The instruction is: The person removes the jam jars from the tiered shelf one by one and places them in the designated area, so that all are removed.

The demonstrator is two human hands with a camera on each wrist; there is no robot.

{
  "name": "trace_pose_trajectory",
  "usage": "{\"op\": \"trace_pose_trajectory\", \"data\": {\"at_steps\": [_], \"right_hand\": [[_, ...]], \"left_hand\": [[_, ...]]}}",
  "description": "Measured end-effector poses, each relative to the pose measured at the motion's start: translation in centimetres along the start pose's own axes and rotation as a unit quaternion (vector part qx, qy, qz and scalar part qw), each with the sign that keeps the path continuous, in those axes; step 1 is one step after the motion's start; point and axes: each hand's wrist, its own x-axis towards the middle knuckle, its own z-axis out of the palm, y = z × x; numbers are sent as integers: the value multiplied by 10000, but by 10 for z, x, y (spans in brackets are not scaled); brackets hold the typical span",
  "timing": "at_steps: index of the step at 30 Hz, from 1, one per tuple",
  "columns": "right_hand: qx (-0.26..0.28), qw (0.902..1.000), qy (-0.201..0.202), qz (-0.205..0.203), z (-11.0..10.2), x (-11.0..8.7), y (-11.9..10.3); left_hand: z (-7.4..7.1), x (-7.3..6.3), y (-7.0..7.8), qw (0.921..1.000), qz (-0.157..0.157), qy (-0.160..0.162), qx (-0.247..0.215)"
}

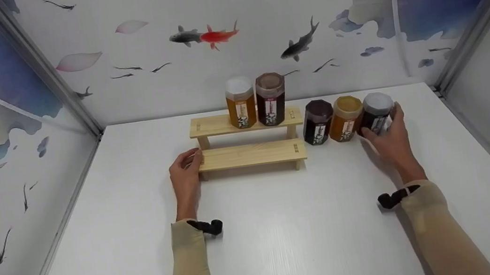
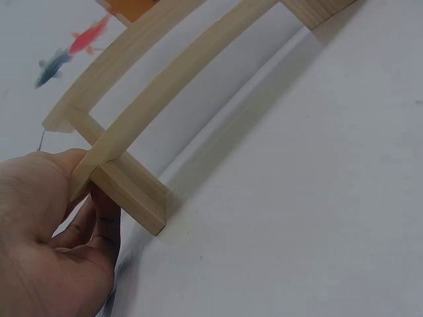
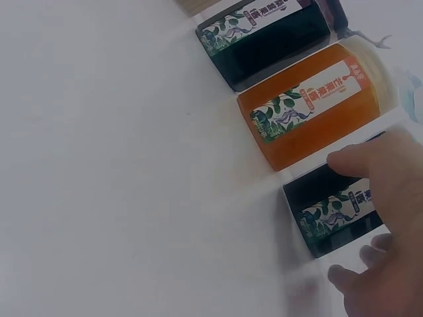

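Observation:
My left hand grips the left end of a two-tier wooden rack. In the left wrist view, curled fingers show beneath the end of a shelf board, beside a rack leg. At the right, my right hand holds a dark jar with a white lid, the thumb on one side and the fingers around the other. Next to it stand an amber jar and a dark jar with a dark lid. A white-lidded amber jar and a brown-lidded dark jar stand on the upper tier.
The white table reaches back to a wall printed with fish and petals. Side panels with metal-coloured corner posts stand left and right. Both wrists carry black camera straps.

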Motion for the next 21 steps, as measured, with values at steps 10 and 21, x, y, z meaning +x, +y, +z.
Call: {"op": "trace_pose_trajectory", "data": {"at_steps": [10, 21], "right_hand": [[-192, 9933, 972, -591, -5, -3, -33], [26, 9825, 1230, -1401, 22, -7, -83]], "left_hand": [[-2, 0, -1, 10000, 10, 46, 36], [0, -1, 1, 9999, -36, -5, 115]]}}
